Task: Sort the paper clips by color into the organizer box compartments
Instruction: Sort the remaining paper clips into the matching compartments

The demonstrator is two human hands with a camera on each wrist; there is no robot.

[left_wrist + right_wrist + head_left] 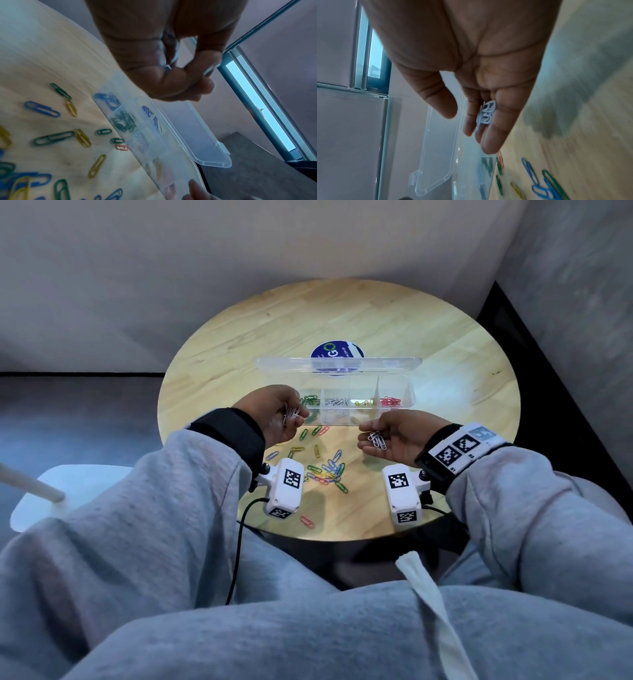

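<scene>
A clear organizer box (410, 405) stands mid-table with its lid (394, 364) open at the back. Its compartments hold green (310, 399), white (336, 402), yellow (363, 402) and red clips (390, 401); the left wrist view also shows blue ones (108, 100). My left hand (281, 416) hovers at the box's left end, fingers curled round a bunch of white clips (290, 414) (169, 63). My right hand (383, 436) is held palm up just in front of the box, with a few white clips (376, 440) (487, 113) lying on its relaxed fingers, thumb apart.
Loose blue, green, yellow and red clips (327, 470) lie scattered on the round wooden table (445, 364) between my hands. One red clip (307, 521) lies near the front edge. A blue sticker (337, 350) sits behind the lid. A white seat (68, 491) stands at the left.
</scene>
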